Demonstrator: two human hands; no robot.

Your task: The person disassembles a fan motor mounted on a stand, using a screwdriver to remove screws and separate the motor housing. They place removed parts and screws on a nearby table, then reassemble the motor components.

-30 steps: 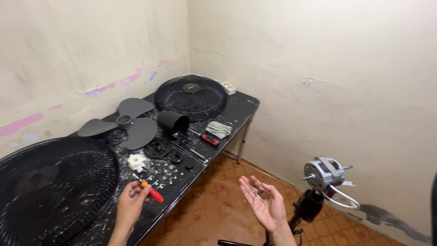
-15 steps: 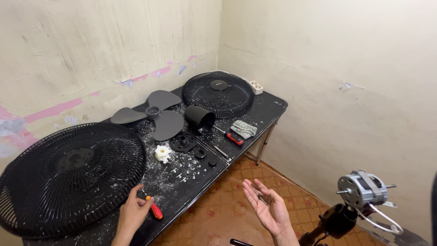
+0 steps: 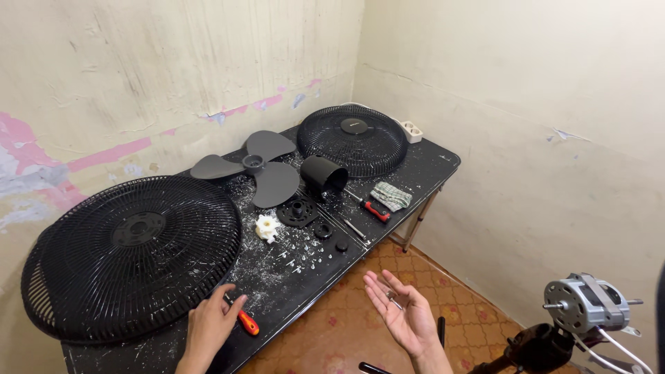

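Note:
My left hand (image 3: pixel 210 327) rests on the black table (image 3: pixel 291 277) at its near edge, fingers closed around a small screwdriver with a red-orange handle (image 3: pixel 247 323). It lies just in front of a large black fan grille (image 3: pixel 131 253). My right hand (image 3: pixel 400 313) is held palm up over the tiled floor, away from the table, with a few small metal screws (image 3: pixel 393 299) lying in the open palm.
On the table lie a grey fan blade (image 3: pixel 256 172), a second round grille (image 3: pixel 352 138), a black motor cover (image 3: pixel 323 174), a white plastic part (image 3: pixel 267 227), small black fittings (image 3: pixel 299 210), another red screwdriver (image 3: pixel 374 208) and a cloth (image 3: pixel 391 195). A bare fan motor (image 3: pixel 585 305) stands at lower right.
The view has swung left and pulled nearer, bringing the big grille fully into sight. Both hands hold their places: left on the screwdriver, right palm up.

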